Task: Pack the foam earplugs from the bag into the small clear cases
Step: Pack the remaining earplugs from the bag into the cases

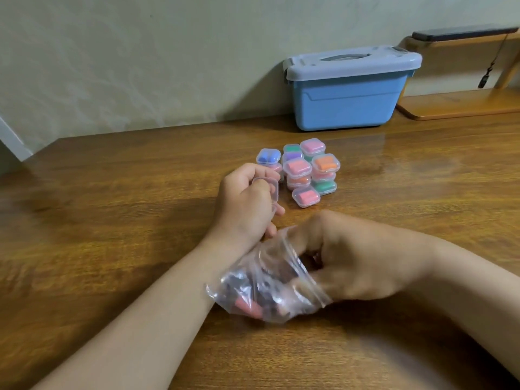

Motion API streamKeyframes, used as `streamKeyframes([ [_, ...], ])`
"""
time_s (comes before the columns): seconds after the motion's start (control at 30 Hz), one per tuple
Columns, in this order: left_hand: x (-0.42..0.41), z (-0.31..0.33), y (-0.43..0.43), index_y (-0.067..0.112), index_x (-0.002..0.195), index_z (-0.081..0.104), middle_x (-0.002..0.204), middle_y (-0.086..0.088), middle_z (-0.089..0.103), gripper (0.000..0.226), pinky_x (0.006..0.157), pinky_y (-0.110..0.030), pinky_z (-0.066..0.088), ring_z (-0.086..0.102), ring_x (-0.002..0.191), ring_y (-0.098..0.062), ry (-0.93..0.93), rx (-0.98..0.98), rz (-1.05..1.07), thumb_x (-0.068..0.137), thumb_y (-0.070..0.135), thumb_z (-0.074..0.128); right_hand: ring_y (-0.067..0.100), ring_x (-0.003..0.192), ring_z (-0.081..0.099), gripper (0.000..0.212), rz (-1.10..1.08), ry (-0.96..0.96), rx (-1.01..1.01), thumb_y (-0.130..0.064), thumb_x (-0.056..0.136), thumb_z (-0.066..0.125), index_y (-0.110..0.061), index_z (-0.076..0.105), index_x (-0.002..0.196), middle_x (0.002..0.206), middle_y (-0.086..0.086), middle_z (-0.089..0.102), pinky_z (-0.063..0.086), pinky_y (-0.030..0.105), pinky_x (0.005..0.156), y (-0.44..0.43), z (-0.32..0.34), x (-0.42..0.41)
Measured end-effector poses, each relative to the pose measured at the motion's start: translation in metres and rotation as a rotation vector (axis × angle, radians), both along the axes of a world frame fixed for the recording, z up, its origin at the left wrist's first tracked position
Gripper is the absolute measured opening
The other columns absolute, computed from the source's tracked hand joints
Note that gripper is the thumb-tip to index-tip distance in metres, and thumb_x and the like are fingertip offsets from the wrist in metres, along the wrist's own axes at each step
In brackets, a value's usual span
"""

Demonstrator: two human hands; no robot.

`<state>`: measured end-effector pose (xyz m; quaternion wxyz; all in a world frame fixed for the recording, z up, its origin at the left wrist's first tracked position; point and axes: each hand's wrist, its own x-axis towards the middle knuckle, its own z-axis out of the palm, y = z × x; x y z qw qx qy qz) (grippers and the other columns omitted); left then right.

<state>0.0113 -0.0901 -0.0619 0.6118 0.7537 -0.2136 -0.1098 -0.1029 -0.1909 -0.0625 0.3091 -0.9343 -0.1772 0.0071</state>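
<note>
Bagged earplugs (247, 304) are reached by the right hand (357, 263), whose grip cannot be told. Beyond the bag (281, 266), an empty case (267, 188) is grasped by the left hand (242, 205); 2 should be pinched lightly.

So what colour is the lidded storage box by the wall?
The storage box is blue, its lid paler; head view.

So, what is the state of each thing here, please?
clear case: looks empty, held by the left hand.
bag: open, earplugs inside, right hand reaching in.
filled cases: closed, stacked on the table.
blue box: lid shut.
</note>
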Motion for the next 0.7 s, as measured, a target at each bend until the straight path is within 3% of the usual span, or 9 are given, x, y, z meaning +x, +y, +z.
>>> streamKeyframes([
  [0.1,0.004,0.005,0.003,0.006,0.089,0.069,0.071,-0.001,0.065,0.026,0.055,-0.030,0.052,0.062,0.051,-0.010,0.104,-0.080,0.021,0.093,-0.003,0.045,0.035,0.072,0.057,0.021,0.051,0.136,0.495,-0.006,0.090,0.069,0.011,0.067,0.101,0.089,0.026,0.066,0.048,0.055,0.067,-0.014,0.013,-0.005],
  [0.17,0.003,0.008,0.005,0.006,0.093,0.071,0.073,0.002,0.067,0.027,0.055,-0.024,0.056,0.063,0.060,-0.010,0.178,-0.106,0.021,0.093,-0.003,0.046,0.040,0.065,0.051,0.018,0.043,0.114,0.613,-0.013,0.089,0.069,0.004,0.071,0.095,0.079,0.030,0.060,0.043,0.058,0.058,-0.022,0.016,-0.005],
  [0.3,0.004,0.011,0.008,0.005,0.091,0.071,0.096,-0.008,0.070,0.025,0.055,-0.026,0.057,0.066,0.082,-0.019,0.284,-0.163,-0.021,0.094,-0.007,0.049,0.021,0.044,0.039,0.016,0.041,0.169,0.783,-0.020,0.087,0.063,-0.026,0.077,0.090,0.061,0.011,0.051,0.029,0.031,0.040,-0.028,0.015,-0.005],
  [0.37,0.006,0.009,0.011,0.004,0.093,0.068,0.096,-0.011,0.071,0.016,0.056,-0.029,0.059,0.070,0.084,-0.024,0.276,-0.210,-0.073,0.092,-0.004,0.054,0.011,0.042,0.038,0.016,0.001,0.209,0.908,-0.019,0.086,0.063,-0.011,0.075,0.092,0.056,0.006,0.048,0.025,0.023,0.040,-0.030,0.017,-0.005],
  [0.43,0.006,0.009,0.013,-0.007,0.098,0.065,0.095,-0.022,0.072,0.017,0.058,-0.031,0.057,0.069,0.080,-0.031,0.254,-0.272,-0.082,0.084,-0.003,0.057,0.010,0.040,0.039,0.036,-0.032,0.242,0.978,-0.019,0.088,0.065,0.015,0.062,0.098,0.056,0.013,0.046,0.030,0.019,0.039,-0.032,0.016,-0.004],
  [0.5,0.007,0.009,0.013,-0.016,0.110,0.060,0.110,-0.037,0.066,0.029,0.064,-0.042,0.049,0.065,0.081,-0.042,0.248,-0.291,-0.103,0.086,-0.005,0.049,0.011,0.040,0.040,0.033,-0.067,0.236,1.052,-0.015,0.091,0.062,0.012,0.062,0.111,0.065,0.026,0.050,0.031,0.019,0.039,-0.033,0.016,-0.003],
  [0.57,0.006,0.010,0.013,-0.013,0.116,0.060,0.110,-0.038,0.064,0.031,0.067,-0.047,0.041,0.062,0.068,-0.039,0.245,-0.286,-0.128,0.091,-0.002,0.045,0.012,0.043,0.042,0.031,-0.065,0.249,1.135,-0.010,0.092,0.053,-0.009,0.067,0.120,0.091,0.040,0.058,0.031,0.020,0.038,-0.031,0.017,-0.003],
  [0.63,0.007,0.009,0.014,-0.007,0.116,0.063,0.092,-0.030,0.065,0.031,0.058,-0.039,0.040,0.056,0.055,-0.025,0.242,-0.293,-0.148,0.091,0.005,0.048,0.012,0.046,0.048,0.033,-0.043,0.273,1.205,-0.008,0.096,0.048,-0.012,0.064,0.125,0.110,0.038,0.059,0.032,0.020,0.037,-0.030,0.017,-0.002],
  [0.7,0.006,0.009,0.014,-0.004,0.111,0.065,0.085,-0.020,0.064,0.029,0.049,-0.028,0.035,0.053,0.052,-0.020,0.253,-0.312,-0.169,0.093,0.012,0.049,0.011,0.048,0.050,0.032,-0.053,0.278,1.236,-0.010,0.099,0.044,-0.008,0.064,0.123,0.110,0.029,0.065,0.031,0.020,0.037,-0.029,0.017,-0.001],
])
